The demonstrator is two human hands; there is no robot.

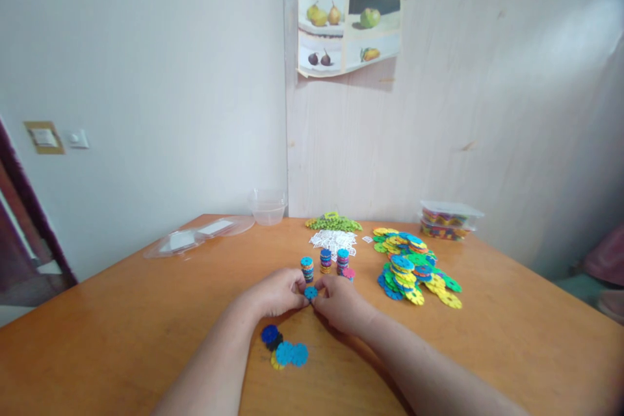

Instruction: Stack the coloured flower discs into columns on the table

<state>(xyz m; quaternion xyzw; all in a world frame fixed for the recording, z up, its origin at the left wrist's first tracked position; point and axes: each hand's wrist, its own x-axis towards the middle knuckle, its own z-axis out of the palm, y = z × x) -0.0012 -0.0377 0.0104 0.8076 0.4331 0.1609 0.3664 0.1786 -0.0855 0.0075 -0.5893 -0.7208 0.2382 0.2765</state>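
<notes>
A blue notched plastic disc (311, 292) lies between my two hands, with their fingertips at its sides; what sits under it is mostly hidden. My left hand (280, 292) is closed on its left edge, and my right hand (336, 302) grips it from the right. Just beyond stand short stacks of coloured discs: a left stack (307, 270), a middle stack (325, 261) and a right stack (342, 260). A pink-topped disc (348, 273) shows behind my right hand. Nearer me lie loose discs (285, 353) in blue, black and yellow.
A large heap of coloured discs (409, 270) spreads to the right. Behind are white plastic pieces (334, 242) and green pieces (336, 224). A clear tub (268, 207) and flat lids (180, 242) stand back left; a filled lidded box (447, 220) sits back right by the wall.
</notes>
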